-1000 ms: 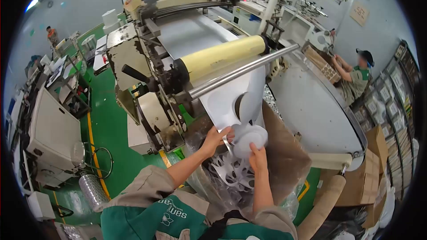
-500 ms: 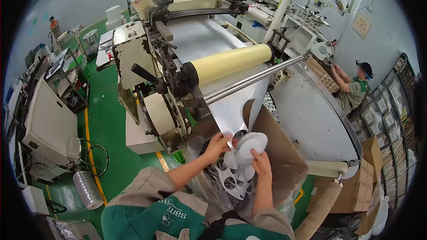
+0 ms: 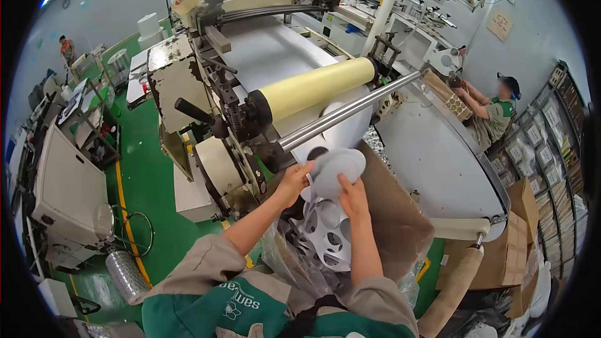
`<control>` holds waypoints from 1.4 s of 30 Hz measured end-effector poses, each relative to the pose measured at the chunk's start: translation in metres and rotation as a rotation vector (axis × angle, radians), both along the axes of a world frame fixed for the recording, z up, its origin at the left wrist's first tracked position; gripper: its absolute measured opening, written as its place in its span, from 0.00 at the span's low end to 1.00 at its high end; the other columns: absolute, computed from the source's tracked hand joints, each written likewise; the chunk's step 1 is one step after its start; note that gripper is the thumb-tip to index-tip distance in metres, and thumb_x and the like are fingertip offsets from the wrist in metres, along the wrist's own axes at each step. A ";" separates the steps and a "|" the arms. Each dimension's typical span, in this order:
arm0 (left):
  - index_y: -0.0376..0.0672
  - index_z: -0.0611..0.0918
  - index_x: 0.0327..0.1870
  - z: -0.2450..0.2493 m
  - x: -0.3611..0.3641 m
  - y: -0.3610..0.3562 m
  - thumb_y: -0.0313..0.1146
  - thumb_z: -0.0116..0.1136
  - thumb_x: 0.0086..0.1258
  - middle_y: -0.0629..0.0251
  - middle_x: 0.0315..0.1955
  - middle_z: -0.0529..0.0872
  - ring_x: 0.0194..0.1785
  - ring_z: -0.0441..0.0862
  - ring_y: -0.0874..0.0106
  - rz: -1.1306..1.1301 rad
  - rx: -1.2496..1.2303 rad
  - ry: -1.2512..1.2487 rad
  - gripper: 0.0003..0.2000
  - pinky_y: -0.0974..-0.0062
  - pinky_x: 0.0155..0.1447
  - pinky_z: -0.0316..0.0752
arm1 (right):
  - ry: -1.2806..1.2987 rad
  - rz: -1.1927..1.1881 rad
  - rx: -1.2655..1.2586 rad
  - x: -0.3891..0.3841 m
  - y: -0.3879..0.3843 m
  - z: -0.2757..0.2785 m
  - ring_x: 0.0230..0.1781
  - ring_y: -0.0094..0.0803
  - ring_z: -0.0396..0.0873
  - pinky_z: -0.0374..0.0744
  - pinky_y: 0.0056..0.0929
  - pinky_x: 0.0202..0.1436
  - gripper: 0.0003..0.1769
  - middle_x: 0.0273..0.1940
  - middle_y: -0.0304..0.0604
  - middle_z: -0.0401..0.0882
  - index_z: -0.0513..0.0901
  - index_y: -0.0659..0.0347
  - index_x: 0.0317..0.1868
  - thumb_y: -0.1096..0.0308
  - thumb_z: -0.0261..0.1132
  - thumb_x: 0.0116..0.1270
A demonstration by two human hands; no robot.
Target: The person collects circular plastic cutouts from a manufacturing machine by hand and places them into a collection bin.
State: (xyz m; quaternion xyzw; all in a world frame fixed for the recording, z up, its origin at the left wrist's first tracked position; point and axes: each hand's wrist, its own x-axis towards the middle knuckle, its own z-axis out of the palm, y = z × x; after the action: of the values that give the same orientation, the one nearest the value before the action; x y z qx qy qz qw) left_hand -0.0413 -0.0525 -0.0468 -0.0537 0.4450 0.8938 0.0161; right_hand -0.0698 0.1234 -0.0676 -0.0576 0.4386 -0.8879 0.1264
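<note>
A small stack of round silvery-white discs (image 3: 343, 172) is held in front of me, slightly blurred. My right hand (image 3: 354, 197) grips its lower right edge, thumb on top. At the left edge of the discs, my left hand (image 3: 293, 184) has its fingers pinched on a disc; its fingertips are partly hidden. Behind the discs a silver sheet (image 3: 300, 150) with round cut-outs comes down from the machine. Below my hands, the punched waste web (image 3: 328, 238) full of holes hangs into a plastic-lined cardboard box (image 3: 397, 213).
A yellow roller (image 3: 319, 91) and a steel bar (image 3: 350, 112) cross the machine ahead. A black lever handle (image 3: 194, 110) sticks out at left. On the right are a grey-white panel (image 3: 438, 163) and cardboard cartons (image 3: 494, 250). A co-worker (image 3: 498, 109) sits at far right.
Both hands have moved up and slightly left with the discs. The discs now face me more, and the punched sheet has advanced downward, showing more of its holes below.
</note>
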 end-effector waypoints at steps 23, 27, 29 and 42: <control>0.32 0.69 0.57 0.038 -0.052 -0.042 0.39 0.39 0.70 0.54 0.56 0.72 0.59 0.69 0.58 0.074 0.257 0.084 0.21 0.58 0.63 0.63 | -0.120 -0.301 -0.426 0.020 -0.016 0.010 0.53 0.36 0.73 0.72 0.38 0.57 0.18 0.51 0.43 0.75 0.74 0.61 0.52 0.65 0.62 0.63; 0.33 0.69 0.58 0.012 -0.102 -0.069 0.38 0.40 0.67 0.50 0.56 0.72 0.59 0.68 0.54 0.042 0.102 -0.082 0.22 0.55 0.64 0.63 | -0.046 -0.430 0.207 0.028 -0.073 0.071 0.59 0.45 0.65 0.65 0.38 0.58 0.44 0.56 0.63 0.67 0.67 0.78 0.54 0.53 0.72 0.44; 0.36 0.68 0.59 0.005 -0.103 -0.063 0.41 0.39 0.69 0.54 0.55 0.73 0.58 0.70 0.55 -0.020 -0.026 -0.095 0.22 0.57 0.62 0.65 | 0.080 -0.572 0.481 -0.056 -0.118 0.023 0.53 0.44 0.72 0.71 0.35 0.52 0.44 0.52 0.59 0.72 0.68 0.76 0.54 0.55 0.74 0.41; 0.37 0.71 0.56 0.024 -0.040 -0.036 0.39 0.41 0.66 0.56 0.55 0.73 0.59 0.70 0.59 -0.283 -0.066 -0.068 0.21 0.58 0.59 0.63 | -0.059 -0.642 0.241 -0.039 -0.109 0.031 0.51 0.42 0.74 0.71 0.38 0.54 0.34 0.48 0.51 0.77 0.75 0.66 0.53 0.63 0.74 0.43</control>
State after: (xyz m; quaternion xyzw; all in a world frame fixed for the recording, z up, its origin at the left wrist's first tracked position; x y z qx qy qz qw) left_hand -0.0812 -0.0884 -0.0231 -0.0210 0.4764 0.8652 0.1551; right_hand -0.1086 0.0147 -0.0361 0.1244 0.5322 -0.8255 -0.1410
